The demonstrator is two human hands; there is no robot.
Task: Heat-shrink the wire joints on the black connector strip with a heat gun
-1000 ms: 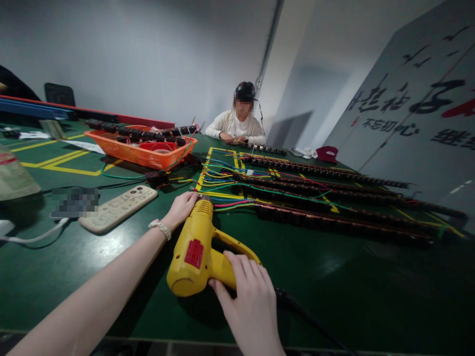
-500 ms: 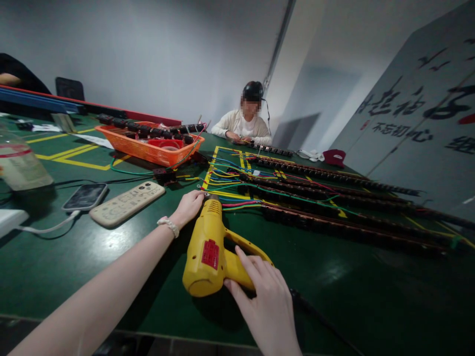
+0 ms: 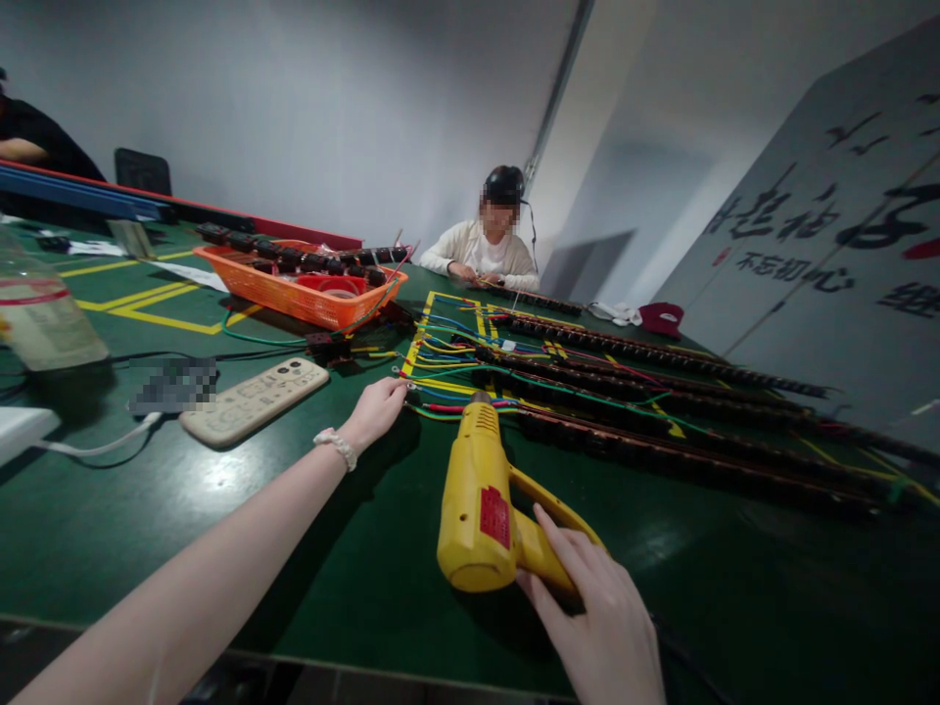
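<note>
Here, right hand point(image 3: 598, 612) clenched round glossy yellow plastic heat gun point(image 3: 481, 509); left hand point(image 3: 374, 411) pinching thin coloured wires point(image 3: 430, 392).

Glossy yellow plastic heat gun point(image 3: 481, 509), smooth semi-gloss green tabletop point(image 3: 367, 578), orange plastic mesh basket point(image 3: 294, 294).

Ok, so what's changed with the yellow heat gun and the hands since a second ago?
The right hand has swung the yellow heat gun rightward, so its nozzle now sits away from the left hand and points at the coloured wires. The grip on the handle is unchanged. The left hand stays at the wire ends; the remote and orange basket haven't moved.
</note>
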